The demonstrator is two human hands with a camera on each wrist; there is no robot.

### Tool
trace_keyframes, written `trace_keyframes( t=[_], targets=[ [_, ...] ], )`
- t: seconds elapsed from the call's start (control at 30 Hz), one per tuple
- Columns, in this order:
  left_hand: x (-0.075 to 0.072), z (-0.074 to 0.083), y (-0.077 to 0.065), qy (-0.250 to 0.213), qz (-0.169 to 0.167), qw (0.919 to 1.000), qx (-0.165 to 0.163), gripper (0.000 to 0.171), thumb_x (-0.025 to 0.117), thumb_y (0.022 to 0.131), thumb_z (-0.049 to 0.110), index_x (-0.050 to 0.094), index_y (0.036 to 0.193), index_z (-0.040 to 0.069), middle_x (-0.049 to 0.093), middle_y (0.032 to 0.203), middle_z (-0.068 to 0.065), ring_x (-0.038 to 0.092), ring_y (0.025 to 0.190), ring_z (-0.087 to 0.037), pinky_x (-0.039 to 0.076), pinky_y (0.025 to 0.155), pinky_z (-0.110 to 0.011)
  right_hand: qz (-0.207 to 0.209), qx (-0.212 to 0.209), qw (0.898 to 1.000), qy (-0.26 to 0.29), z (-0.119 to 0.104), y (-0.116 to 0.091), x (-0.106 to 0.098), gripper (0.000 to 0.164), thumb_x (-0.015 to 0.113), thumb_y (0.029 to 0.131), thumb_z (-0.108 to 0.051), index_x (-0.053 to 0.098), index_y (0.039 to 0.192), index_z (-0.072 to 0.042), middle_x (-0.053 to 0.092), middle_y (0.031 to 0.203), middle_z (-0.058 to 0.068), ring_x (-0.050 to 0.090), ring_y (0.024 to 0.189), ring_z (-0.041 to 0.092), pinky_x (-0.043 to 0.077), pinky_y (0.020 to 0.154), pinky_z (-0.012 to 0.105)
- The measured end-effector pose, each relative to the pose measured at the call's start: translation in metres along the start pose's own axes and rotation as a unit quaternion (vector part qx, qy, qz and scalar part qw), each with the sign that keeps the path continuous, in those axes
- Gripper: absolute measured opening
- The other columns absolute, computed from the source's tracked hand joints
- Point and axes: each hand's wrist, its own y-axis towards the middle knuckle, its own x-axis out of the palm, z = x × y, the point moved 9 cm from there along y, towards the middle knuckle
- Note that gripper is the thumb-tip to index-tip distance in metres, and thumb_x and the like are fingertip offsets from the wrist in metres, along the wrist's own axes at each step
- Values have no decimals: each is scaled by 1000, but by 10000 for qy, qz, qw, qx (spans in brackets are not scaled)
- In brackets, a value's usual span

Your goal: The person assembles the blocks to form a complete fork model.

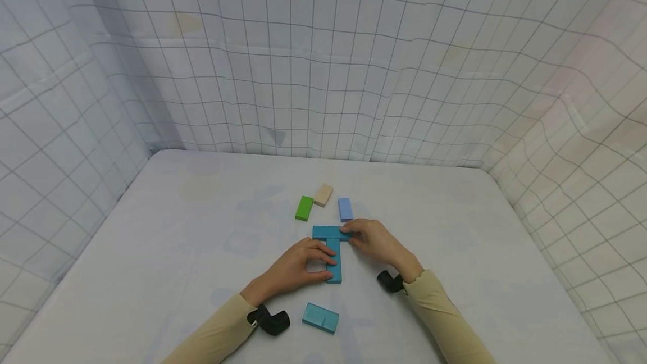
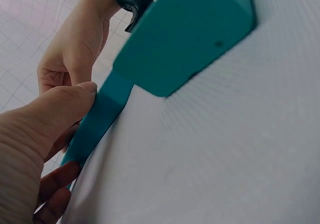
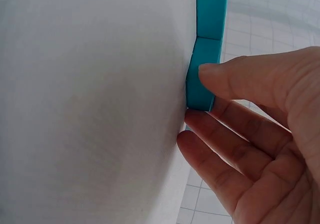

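Observation:
Two long teal blocks lie on the white table in a T. One teal block (image 1: 323, 232) runs crosswise at the far side; the lengthwise teal block (image 1: 333, 268) meets its middle and points toward me. My left hand (image 1: 299, 265) holds the lengthwise block from the left, thumb near its close end and fingers farther up, as the left wrist view also shows. With thumb and fingers, my right hand (image 1: 376, 240) pinches the right end of the crosswise block. In the right wrist view, the thumb (image 3: 215, 77) lies against that teal end (image 3: 199, 94).
Nearer me lies another teal block (image 1: 320, 318), large in the left wrist view. Beyond the T are a green block (image 1: 304, 208), a beige block (image 1: 323, 195) and a light blue block (image 1: 345, 209). Grid-patterned white cloth (image 1: 323, 72) hangs behind and at both sides.

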Motion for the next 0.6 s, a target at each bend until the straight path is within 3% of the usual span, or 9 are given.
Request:
trace_keyframes(
  t=[0.43,0.6],
  targets=[
    [3,-6,0,-172,-26,9996,-215,22,74,84,32,73,103,21,58,117,11,49,113,-12,41,96,-35,-241,97,9996,-75,0,-5,2,30,69,87,-8,66,118,-6,59,124,10,52,117,26,44,95,41],
    [2,-5,0,-221,-35,9994,-268,22,74,84,31,73,103,21,58,117,11,49,112,-12,41,96,-36,20,-79,9995,-289,-9,-10,-3,28,69,88,-10,68,116,-8,56,126,10,52,118,26,44,94,42]
  ],
)
